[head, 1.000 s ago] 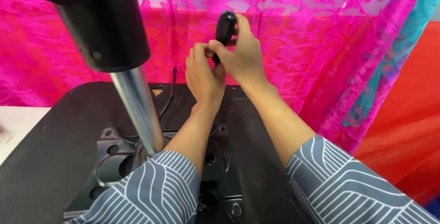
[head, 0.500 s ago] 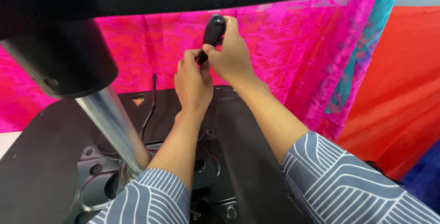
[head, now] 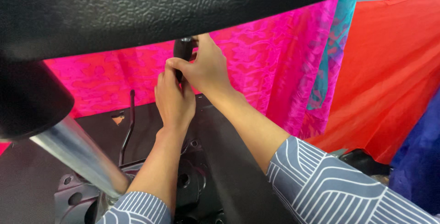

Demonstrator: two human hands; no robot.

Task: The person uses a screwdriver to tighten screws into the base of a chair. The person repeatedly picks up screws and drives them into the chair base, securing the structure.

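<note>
I see my right hand (head: 206, 70) closed around an upright black handle (head: 182, 52), its long axis vertical. My left hand (head: 173, 100), just below, pinches its lower end, above the black seat underside (head: 229, 160).

packages: none | labels: none | signs: none | screens: none in view
</note>
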